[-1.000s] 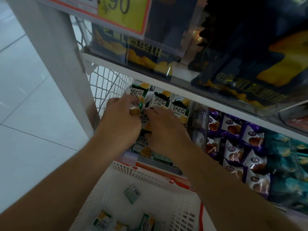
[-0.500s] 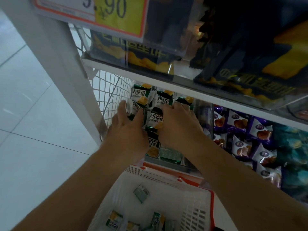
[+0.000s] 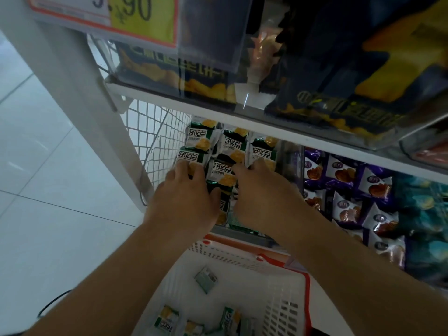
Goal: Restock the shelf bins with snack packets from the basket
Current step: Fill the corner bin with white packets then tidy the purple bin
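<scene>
Head view. Both hands are working inside the leftmost shelf bin point(image 3: 244, 230), under the white shelf board point(image 3: 278, 132), where the green-and-white snack packets point(image 3: 224, 169) are lying in overlapping rows. The left hand point(image 3: 184, 197) is reaching in palm down, wrist straight, its fingers point(image 3: 183, 167) lying spread and nearly flat on the near-left packet; this grip is pressing, not pinching. The right hand point(image 3: 261, 195) is resting palm down just beside it, its fingertips point(image 3: 254, 166) touching the lower edge of the rightmost packet; whether its thumb is curling under a packet is hidden, so its grip is probably an open press. A column of packets is showing in the gap between the two hands.

The packets are appearing small, light and pillow-shaped, with glossy film that is likely slipping against its neighbours and crinkling under pressure; the contents may be brittle, so flat, gentle pressure is suiting them. For lifting, a pinch on a crimped end seal or across the narrow sides would hold best.

Below the forearms, the white perforated basket point(image 3: 281, 309) is holding a few loose packets point(image 3: 167, 320) waiting to be shelved. The neighbouring bin is carrying purple packets point(image 3: 339, 175).
</scene>
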`<state>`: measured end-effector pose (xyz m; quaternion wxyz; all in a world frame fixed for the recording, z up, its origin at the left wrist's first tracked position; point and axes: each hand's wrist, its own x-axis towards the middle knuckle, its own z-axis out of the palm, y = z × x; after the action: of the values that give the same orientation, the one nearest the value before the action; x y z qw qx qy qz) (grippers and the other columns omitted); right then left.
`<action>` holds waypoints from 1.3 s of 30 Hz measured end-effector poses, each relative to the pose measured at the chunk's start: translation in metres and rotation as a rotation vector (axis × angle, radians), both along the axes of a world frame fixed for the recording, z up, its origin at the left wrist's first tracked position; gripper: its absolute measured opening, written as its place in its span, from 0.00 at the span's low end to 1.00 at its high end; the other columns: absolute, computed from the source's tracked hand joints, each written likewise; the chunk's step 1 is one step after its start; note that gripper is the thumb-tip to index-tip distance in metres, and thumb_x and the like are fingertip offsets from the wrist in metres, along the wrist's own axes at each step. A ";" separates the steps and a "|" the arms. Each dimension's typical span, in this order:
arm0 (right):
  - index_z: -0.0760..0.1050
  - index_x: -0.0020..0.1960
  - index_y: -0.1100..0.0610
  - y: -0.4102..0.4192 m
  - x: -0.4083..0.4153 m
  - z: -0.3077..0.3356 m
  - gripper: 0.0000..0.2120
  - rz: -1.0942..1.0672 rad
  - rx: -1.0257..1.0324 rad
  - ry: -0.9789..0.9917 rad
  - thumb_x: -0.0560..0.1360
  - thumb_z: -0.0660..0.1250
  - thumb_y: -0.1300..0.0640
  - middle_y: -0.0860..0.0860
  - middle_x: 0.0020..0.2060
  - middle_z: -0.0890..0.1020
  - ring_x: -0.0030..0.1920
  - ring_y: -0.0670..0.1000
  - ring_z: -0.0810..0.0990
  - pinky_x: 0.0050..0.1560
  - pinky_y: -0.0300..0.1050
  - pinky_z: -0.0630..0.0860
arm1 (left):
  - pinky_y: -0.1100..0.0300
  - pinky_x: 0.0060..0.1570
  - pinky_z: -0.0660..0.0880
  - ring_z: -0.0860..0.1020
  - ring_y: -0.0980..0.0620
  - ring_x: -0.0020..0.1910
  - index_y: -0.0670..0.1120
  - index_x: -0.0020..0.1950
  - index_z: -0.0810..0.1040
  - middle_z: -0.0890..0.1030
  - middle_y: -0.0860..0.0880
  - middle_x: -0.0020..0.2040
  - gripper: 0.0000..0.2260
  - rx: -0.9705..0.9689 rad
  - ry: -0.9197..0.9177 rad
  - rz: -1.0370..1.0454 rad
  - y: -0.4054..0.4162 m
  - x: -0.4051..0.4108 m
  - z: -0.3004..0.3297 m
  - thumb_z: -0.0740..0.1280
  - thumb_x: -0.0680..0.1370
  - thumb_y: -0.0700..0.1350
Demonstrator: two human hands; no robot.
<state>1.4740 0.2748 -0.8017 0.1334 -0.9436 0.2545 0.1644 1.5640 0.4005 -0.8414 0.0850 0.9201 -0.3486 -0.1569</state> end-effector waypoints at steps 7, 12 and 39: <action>0.65 0.74 0.56 -0.001 0.001 -0.001 0.29 0.025 0.009 0.038 0.76 0.70 0.60 0.60 0.63 0.67 0.49 0.58 0.76 0.44 0.51 0.76 | 0.45 0.63 0.75 0.70 0.43 0.68 0.52 0.72 0.71 0.69 0.47 0.71 0.21 -0.106 0.128 0.035 0.009 0.010 0.012 0.68 0.79 0.46; 0.71 0.67 0.56 -0.004 0.008 0.014 0.24 -0.021 -0.003 -0.062 0.74 0.73 0.64 0.56 0.51 0.75 0.42 0.54 0.76 0.43 0.50 0.79 | 0.45 0.58 0.79 0.73 0.47 0.63 0.52 0.65 0.78 0.76 0.49 0.62 0.18 -0.202 0.073 0.062 0.009 0.012 0.020 0.69 0.77 0.39; 0.78 0.63 0.60 -0.021 0.010 0.039 0.16 -0.656 1.152 -0.289 0.81 0.62 0.74 0.58 0.46 0.83 0.46 0.52 0.86 0.43 0.49 0.87 | 0.47 0.48 0.85 0.87 0.44 0.46 0.43 0.60 0.79 0.85 0.40 0.53 0.13 -0.641 1.099 0.526 0.002 0.019 0.052 0.74 0.77 0.35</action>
<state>1.4842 0.2543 -0.7629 0.6905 -0.6084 0.3790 0.0969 1.5828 0.4025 -0.7891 0.5527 0.6905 -0.0494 -0.4639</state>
